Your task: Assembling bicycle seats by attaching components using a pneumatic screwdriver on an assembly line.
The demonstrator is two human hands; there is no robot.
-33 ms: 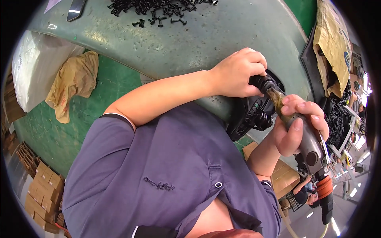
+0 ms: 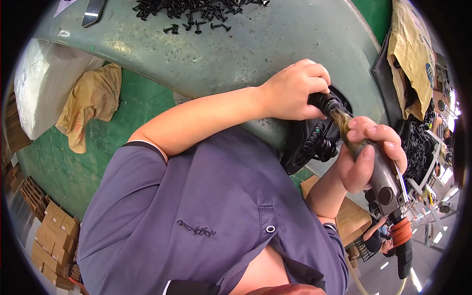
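My right hand [image 2: 364, 162] is wrapped round a grey inline air screwdriver [image 2: 381, 179] with an orange-red band near its hose end. The tool slants, its taped nose pointing up and left at a black ribbed round piece [image 2: 322, 102]. Fingers of my left hand [image 2: 295, 91] are closed on that round piece, right at the tool's tip. Under both hands a black moulded plastic part [image 2: 301, 147] with several round, wheel-like pieces lies at the table's near edge. The tool's very tip is hidden in the black piece.
Black screws [image 2: 187, 10] lie heaped at the far side of the grey-green table [image 2: 275, 39]. A brown paper bag [image 2: 410, 54] and black parts [image 2: 418, 147] stand at the right. White wrapped goods [image 2: 49, 78], crumpled brown paper [image 2: 93, 98] and cartons [image 2: 54, 236] are at the left.
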